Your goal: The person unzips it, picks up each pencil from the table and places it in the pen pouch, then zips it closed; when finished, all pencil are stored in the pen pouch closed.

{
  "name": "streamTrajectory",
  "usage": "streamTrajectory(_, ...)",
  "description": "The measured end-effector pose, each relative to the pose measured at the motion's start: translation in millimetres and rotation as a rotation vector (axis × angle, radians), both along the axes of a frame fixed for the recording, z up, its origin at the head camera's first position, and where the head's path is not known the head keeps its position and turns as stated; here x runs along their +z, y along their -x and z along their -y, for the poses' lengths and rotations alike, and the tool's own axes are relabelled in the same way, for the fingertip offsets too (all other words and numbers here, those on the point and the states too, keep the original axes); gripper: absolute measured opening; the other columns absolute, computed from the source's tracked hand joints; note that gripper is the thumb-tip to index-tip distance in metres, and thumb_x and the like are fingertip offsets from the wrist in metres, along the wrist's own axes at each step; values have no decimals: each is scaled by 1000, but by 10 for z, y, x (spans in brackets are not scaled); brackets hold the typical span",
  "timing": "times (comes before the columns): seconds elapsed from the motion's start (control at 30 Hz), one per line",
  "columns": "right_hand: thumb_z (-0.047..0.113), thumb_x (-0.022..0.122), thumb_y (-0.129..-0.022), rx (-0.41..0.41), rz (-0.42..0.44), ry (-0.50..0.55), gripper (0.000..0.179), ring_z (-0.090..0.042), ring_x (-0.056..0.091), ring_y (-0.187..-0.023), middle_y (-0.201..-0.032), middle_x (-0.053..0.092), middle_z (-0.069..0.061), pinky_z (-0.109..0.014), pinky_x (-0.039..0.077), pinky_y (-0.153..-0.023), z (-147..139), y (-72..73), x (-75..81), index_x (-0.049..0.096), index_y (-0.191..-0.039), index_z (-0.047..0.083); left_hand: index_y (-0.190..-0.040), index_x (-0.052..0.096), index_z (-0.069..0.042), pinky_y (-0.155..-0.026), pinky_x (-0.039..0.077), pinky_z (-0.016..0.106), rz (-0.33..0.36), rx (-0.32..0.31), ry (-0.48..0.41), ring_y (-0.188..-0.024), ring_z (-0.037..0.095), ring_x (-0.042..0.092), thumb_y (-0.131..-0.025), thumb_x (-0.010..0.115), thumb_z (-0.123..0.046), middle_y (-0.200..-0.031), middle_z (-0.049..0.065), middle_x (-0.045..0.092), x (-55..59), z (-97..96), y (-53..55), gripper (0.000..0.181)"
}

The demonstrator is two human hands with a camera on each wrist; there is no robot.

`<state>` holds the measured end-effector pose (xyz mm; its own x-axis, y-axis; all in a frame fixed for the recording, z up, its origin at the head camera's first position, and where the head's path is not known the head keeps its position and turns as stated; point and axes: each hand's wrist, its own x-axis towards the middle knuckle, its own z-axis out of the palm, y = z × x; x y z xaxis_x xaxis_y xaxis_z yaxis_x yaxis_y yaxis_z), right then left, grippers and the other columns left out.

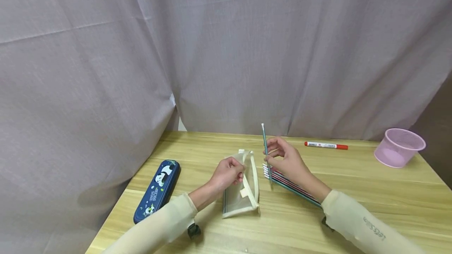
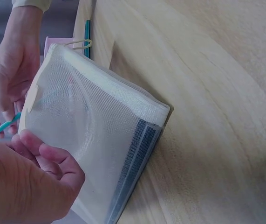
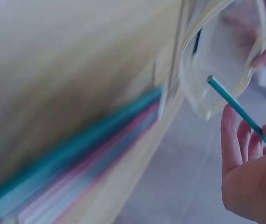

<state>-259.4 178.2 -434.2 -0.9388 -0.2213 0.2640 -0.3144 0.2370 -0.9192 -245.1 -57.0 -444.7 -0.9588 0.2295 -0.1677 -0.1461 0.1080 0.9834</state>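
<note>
A mesh zip pouch [image 1: 234,199] with cream edging stands on the table, its mouth gaping toward the right. My left hand [image 1: 228,173] pinches the rim of that mouth between thumb and fingers. To the right, my right hand [image 1: 284,156] holds a teal pencil [image 1: 265,140] between thumb and fingers, white-tipped end up. In the right wrist view the pencil's other end [image 3: 219,87] points at the pouch's mouth, apart from the rim. Under the right hand lies a row of several teal and dark red pencils [image 1: 294,187], partly hidden by the forearm.
A navy pencil case [image 1: 157,191] with panda pictures lies at the left. Toward the back right is a red-capped marker [image 1: 326,145], and a pink mesh basket [image 1: 399,148] stands near the right edge. A grey curtain [image 1: 240,58] hangs behind the wooden table.
</note>
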Motion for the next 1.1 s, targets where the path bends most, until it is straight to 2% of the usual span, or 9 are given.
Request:
streamTrajectory(0.07, -9, 63, -94, 32, 63, 112, 41, -17, 75, -92, -112, 68, -18, -52, 66, -66, 61, -57, -16, 51, -133, -3, -93, 56, -9, -57, 46, 18, -1, -2, 1, -62, 9, 58, -100, 63, -8, -72, -1, 61, -1, -12, 1, 10)
streamTrajectory(0.17, -10, 59, -96, 65, 141, 221, 44, -19, 77, -94, -112, 68, -12, -58, 65, -73, 156, -129, -67, 46, -137, -3, -94, 56, -9, -58, 46, 19, -6, -4, 5, -62, 9, 59, -100, 64, -9, -72, -1, 61, -3, -12, -9, 10)
streamTrajectory(0.3, -7, 61, -97, 35, 237, 284, 48, -17, 77, -94, -112, 67, -11, -58, 64, -78, 263, -199, -155, 44, -141, 1, -94, 56, -9, -58, 46, 20, -10, -5, 7, -62, 9, 59, -100, 65, -10, -72, -1, 61, -8, -9, -16, 10)
streamTrajectory(0.37, -6, 63, -97, 15, 282, 303, 50, -21, 77, -95, -112, 66, -13, -57, 65, -78, 298, -228, -198, 42, -142, 1, -94, 57, -9, -58, 46, 20, -11, -5, 5, -61, 10, 59, -100, 65, -10, -72, -1, 62, -13, -8, -13, 10)
streamTrajectory(0.53, -4, 65, -98, 2, 377, 281, 53, -28, 77, -96, -111, 65, -15, -48, 67, -75, 349, -303, -276, 38, -143, -3, -94, 56, -9, -58, 46, 20, -11, -7, -3, -62, 9, 58, -99, 65, -10, -72, -1, 62, -17, -8, -13, 10)
streamTrajectory(0.67, -2, 67, -97, 5, 439, 247, 51, -23, 73, -92, -110, 63, -13, -43, 68, -72, 388, -352, -306, 42, -141, -2, -95, 56, -9, -58, 47, 20, -6, -6, -16, -62, 9, 58, -99, 65, -8, -72, -1, 61, -16, -18, -20, 10)
streamTrajectory(0.87, 3, 71, -96, 18, 449, 169, 47, -19, 69, -88, -109, 65, -12, -41, 67, -71, 460, -379, -316, 47, -137, -3, -95, 55, -9, -59, 47, 20, 0, -9, -28, -61, 8, 58, -99, 64, -7, -72, -1, 61, -32, -25, -19, 9)
streamTrajectory(1.1, -1, 68, -97, 3, 458, 115, 42, -20, 70, -84, -106, 67, -15, -41, 67, -67, 527, -350, -313, 49, -134, -3, -94, 54, -9, -59, 46, 21, -7, -7, -41, -62, 8, 58, -99, 65, -8, -72, -1, 61, -36, -28, -26, 11)
